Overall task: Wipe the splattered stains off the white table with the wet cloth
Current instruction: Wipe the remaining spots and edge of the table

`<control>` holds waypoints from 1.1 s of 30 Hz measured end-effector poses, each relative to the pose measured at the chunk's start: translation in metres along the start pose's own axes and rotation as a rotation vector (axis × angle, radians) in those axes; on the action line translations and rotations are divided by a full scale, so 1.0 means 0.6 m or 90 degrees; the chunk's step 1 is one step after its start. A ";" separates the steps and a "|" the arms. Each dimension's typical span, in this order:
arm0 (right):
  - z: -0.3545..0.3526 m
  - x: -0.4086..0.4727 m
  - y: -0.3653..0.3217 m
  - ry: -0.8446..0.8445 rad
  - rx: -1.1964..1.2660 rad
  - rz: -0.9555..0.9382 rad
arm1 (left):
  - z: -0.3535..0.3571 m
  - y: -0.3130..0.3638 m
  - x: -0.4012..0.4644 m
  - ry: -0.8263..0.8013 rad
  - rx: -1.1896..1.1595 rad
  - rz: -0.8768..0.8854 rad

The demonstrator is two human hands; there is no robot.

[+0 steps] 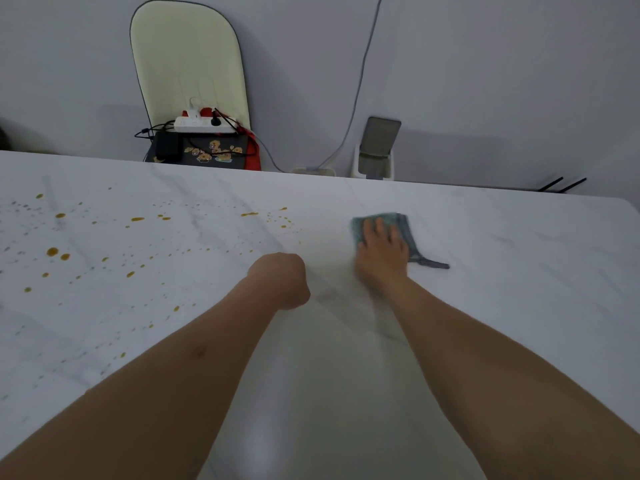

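Observation:
A white marble-look table [502,289] fills the view. Orange-brown splattered stains [55,252] dot its left half, from the far left edge to about the middle. A folded teal-grey wet cloth [398,221] lies flat on the table right of centre. My right hand [382,252] presses down on the cloth with fingers spread flat. My left hand [280,280] rests on the table as a fist, fingers curled under, holding nothing. It sits just right of the stained area.
Beyond the table's far edge stands a cream chair [188,64] holding a white power strip [204,124] and a dark laptop with stickers [207,150]. A small white bin [375,157] and a grey cable [360,81] stand against the wall.

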State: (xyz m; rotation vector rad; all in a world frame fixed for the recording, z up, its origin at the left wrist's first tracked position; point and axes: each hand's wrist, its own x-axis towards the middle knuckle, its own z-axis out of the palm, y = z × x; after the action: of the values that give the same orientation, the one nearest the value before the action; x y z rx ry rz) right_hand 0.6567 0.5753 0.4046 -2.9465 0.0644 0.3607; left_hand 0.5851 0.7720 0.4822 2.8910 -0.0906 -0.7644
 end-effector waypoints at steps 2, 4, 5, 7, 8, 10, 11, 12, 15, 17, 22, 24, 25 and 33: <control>0.009 0.007 -0.049 -0.083 -0.011 -0.096 | 0.002 -0.006 -0.003 0.002 0.005 0.000; 0.009 -0.009 -0.090 -0.151 -0.031 -0.190 | 0.003 -0.009 -0.007 0.004 0.010 -0.004; 0.007 -0.024 -0.096 -0.169 -0.029 -0.233 | 0.002 -0.010 -0.008 0.003 0.012 -0.005; 0.003 -0.057 -0.073 -0.150 -0.011 -0.293 | 0.001 -0.013 -0.010 0.000 0.012 -0.007; 0.001 -0.071 -0.048 -0.106 -0.024 -0.312 | 0.002 -0.014 -0.011 -0.001 0.012 -0.010; -0.005 -0.075 0.017 -0.060 -0.104 -0.281 | 0.008 -0.015 -0.012 -0.009 0.019 -0.013; -0.006 -0.062 0.061 -0.056 -0.142 -0.225 | 0.012 -0.014 -0.013 -0.015 0.026 -0.015; -0.009 -0.046 0.105 -0.057 -0.173 -0.175 | 0.015 -0.011 -0.014 -0.023 0.037 -0.018; -0.032 -0.013 0.214 -0.047 -0.149 0.001 | 0.024 -0.001 -0.015 -0.032 0.057 -0.031; -0.052 -0.009 0.257 -0.035 -0.082 0.134 | 0.028 0.002 -0.010 -0.020 0.070 -0.036; -0.022 0.007 0.174 0.002 -0.096 0.082 | 0.006 0.029 0.001 -0.041 0.153 -0.040; -0.006 -0.016 0.102 -0.010 -0.086 -0.017 | -0.005 0.051 0.005 -0.093 0.212 -0.050; -0.005 -0.035 0.071 -0.014 -0.090 -0.074 | -0.009 0.059 0.005 -0.125 0.243 -0.057; -0.034 -0.052 0.254 0.004 -0.085 0.016 | -0.066 0.197 0.078 0.102 0.169 0.047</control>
State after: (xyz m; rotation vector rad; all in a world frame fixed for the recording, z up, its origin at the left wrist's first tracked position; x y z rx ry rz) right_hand 0.6214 0.4224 0.4064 -3.0817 0.0815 0.3729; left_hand 0.6428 0.6558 0.5125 3.1657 -0.2996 -0.5417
